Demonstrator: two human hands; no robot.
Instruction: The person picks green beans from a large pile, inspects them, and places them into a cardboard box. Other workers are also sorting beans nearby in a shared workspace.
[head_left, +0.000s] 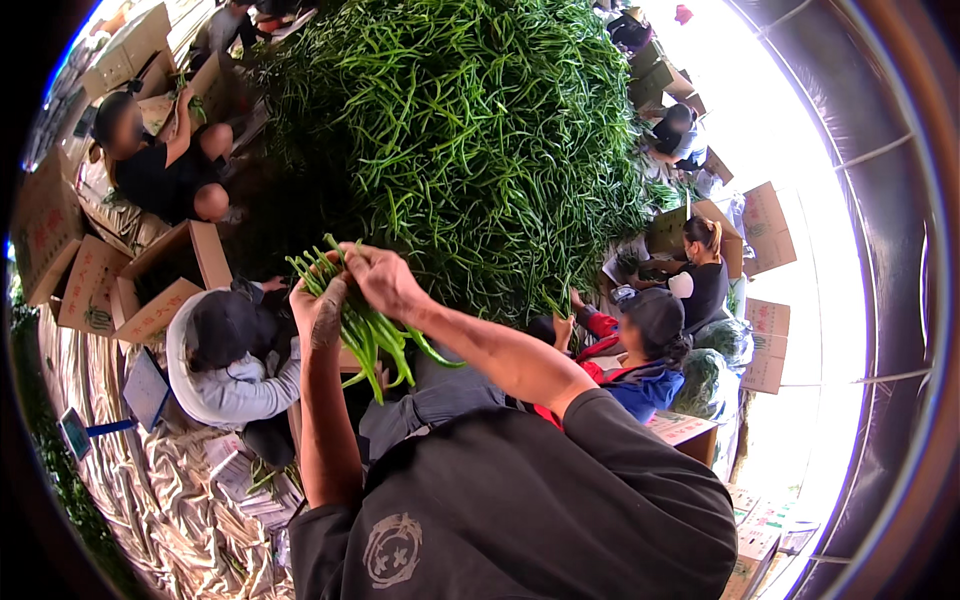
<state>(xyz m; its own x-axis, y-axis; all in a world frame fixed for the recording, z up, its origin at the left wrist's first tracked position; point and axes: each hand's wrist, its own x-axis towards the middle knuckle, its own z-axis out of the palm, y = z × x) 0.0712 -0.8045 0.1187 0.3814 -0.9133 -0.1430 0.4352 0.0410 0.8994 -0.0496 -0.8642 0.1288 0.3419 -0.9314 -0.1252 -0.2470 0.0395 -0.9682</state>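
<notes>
A bunch of long green chili peppers is gripped in my left hand, with the stems gathered at the top and the tips hanging down to the right. My right hand pinches at the stem end of the same bunch, its fingers close to my left thumb. Part of the bunch is hidden behind both hands. Just beyond my hands rises a large heap of loose green chili peppers.
Close on my left crouches a person in a light hooded top; close on my right, another in a dark cap. Open cardboard boxes stand at left. A scale rests on crumpled sheeting. Filled plastic bags lie right.
</notes>
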